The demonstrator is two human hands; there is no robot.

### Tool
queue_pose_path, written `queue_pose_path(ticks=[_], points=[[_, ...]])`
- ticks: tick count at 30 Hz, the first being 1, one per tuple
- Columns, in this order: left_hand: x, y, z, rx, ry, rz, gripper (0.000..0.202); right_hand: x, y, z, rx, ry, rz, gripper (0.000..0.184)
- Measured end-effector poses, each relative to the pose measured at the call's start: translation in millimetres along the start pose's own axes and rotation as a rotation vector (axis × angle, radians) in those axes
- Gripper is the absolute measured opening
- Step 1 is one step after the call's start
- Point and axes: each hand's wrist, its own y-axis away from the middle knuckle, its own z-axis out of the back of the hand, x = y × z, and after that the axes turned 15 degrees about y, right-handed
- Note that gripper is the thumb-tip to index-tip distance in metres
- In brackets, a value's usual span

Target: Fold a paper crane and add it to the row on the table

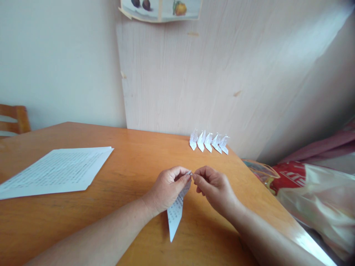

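My left hand (169,186) pinches the top of a folded strip of printed paper (175,212) that hangs down to a point over the wooden table (130,173). My right hand (212,184) meets it at the same top corner, fingertips pressed together on the paper's edge. Both hands are closed in a pinch. Beyond them, near the table's far edge, a row of several small folded white paper pieces (209,141) stands side by side.
A stack of printed sheets (55,170) lies on the table's left. A pale wood board (210,74) leans against the wall behind. Plastic bags (310,192) sit off the table's right edge. A wooden chair back (15,118) shows at far left.
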Motion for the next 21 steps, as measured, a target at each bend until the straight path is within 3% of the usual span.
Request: queue_pose_path(ticks=[10,21], points=[[-2.7,1.2,-1.6,0.002,0.028,0.021,0.024,1.3,1.5,2.1,-0.06,0.154,0.124,0.021],[-2.6,0.1,0.4,0.003,-0.005,0.016,0.024,-5.7,-1.7,3.7,-0.065,0.035,0.036,0.02]])
